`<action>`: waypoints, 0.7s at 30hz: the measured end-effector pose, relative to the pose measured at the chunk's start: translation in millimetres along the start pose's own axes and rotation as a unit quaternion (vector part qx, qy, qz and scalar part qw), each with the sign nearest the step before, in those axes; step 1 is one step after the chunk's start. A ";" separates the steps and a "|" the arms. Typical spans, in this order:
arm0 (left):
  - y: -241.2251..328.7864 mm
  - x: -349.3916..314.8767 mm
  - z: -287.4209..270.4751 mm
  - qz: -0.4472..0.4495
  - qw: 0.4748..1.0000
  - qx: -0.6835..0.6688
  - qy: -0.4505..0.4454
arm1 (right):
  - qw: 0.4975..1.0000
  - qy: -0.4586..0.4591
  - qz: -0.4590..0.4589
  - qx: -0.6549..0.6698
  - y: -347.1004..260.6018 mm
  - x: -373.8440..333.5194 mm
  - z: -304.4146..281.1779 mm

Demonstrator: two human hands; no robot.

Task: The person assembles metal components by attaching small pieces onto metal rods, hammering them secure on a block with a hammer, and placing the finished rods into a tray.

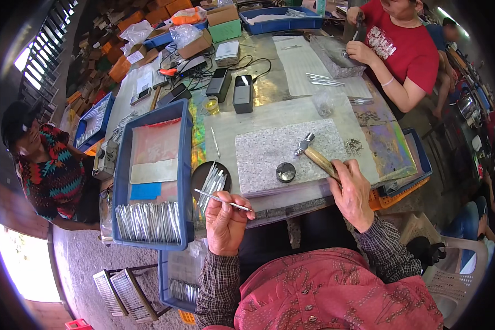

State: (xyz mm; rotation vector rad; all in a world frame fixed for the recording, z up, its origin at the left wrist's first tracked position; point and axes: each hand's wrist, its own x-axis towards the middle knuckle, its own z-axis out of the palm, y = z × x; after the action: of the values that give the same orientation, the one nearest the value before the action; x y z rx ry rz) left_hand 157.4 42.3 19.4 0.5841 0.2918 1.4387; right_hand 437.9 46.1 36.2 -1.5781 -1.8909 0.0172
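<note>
My left hand (224,226) pinches the rod (237,205) (lower centre), fingers closed, my right hand (353,193) wrapping the hammer (318,159) handle (right of centre); too light a pinch could let the rod roll.

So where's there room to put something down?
The speckled slab is bare left of the hammer and round black thing; so is the pale sheet behind it, left of the plastic bag. The dark dish is crowded with metal rods.
</note>
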 end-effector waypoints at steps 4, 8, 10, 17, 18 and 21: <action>2.2 -3.3 -5.5 0.006 1.000 0.006 0.000 | 1.000 -0.002 0.001 -0.006 -0.2 -0.1 -0.1; 4.3 -6.8 -10.1 0.015 1.000 0.011 0.014 | 1.000 -0.004 0.000 -0.008 0.6 -0.1 0.1; 4.8 -7.9 -13.1 0.014 1.000 0.008 0.017 | 1.000 -0.005 0.002 -0.007 0.6 -0.2 0.7; 5.6 -10.8 -17.3 0.014 1.000 -0.004 0.022 | 1.000 0.002 -0.003 -0.006 2.3 -1.0 2.3; 5.9 -10.8 -18.1 0.014 1.000 -0.003 0.023 | 1.000 0.001 -0.003 -0.006 2.4 -1.0 2.6; 6.7 -11.6 -21.0 0.012 1.000 -0.010 0.018 | 1.000 0.001 -0.004 -0.007 2.9 -1.6 3.1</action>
State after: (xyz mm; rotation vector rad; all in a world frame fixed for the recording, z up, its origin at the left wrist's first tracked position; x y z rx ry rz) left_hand 139.2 35.3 3.8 0.5463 0.2995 1.4757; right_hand 438.9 46.7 31.8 -1.5784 -1.9002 -0.0014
